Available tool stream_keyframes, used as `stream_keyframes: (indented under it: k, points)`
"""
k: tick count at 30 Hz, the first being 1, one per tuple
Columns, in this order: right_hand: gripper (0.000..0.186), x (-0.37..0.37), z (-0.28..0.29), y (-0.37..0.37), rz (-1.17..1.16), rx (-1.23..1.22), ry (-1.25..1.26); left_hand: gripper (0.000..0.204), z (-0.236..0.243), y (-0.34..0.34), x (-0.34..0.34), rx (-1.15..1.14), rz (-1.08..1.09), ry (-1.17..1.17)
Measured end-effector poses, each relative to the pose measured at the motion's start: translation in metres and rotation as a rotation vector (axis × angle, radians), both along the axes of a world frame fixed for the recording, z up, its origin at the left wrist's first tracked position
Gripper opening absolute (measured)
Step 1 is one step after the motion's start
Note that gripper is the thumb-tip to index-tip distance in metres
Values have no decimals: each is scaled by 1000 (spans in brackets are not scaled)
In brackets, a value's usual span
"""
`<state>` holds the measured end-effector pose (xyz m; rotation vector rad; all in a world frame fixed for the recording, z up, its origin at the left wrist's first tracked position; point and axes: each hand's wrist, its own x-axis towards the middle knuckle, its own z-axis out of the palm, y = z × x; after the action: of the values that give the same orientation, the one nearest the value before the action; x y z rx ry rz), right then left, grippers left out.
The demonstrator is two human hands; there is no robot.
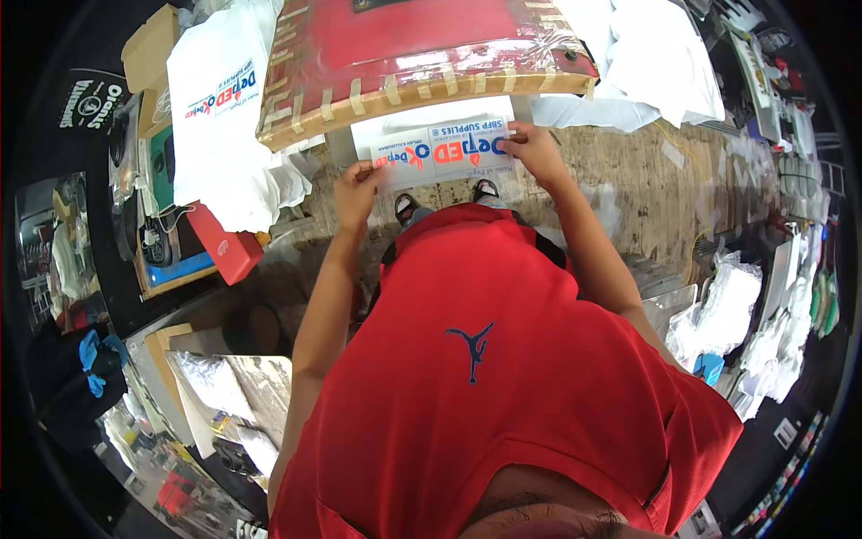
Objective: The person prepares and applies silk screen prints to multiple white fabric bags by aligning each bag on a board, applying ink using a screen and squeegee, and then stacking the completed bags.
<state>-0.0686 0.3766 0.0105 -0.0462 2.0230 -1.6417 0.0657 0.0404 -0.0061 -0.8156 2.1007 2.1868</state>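
Note:
A clear transfer film with red and blue printed lettering, upside down to me, stretches between my two hands. My left hand pinches its near left corner, thumb and fingers closed. At the right end, my right hand grips the film's edge the same way. Beneath the film lies white fabric, seen mostly along its left and far side. Just beyond, the red upper plate of a heat press, its edge wrapped in brown tape strips, overhangs the fabric's far part and hides it.
White fabric pieces, the front one with a similar print, hang at the left. A red box sits below them, beside a cluttered table. More white fabric is heaped to the right. Clear plastic bags lie farther right.

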Motion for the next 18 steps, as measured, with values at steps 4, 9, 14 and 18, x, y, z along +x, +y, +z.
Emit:
stream_keyframes:
  k: [4,9,14,18]
  points:
    - [41,-26,4,-30,-31,293,380,20,22,-8,-36,-317,3,-39]
    - [36,-82,2,-54,28,472,618,36,13,-47,-92,-707,-220,22]
    - [40,-155,-7,-41,-95,584,795,52,21,-73,-151,-911,-99,-157]
    - [46,-170,-14,-70,-87,899,622,46,-3,-86,-167,-1056,-109,-223]
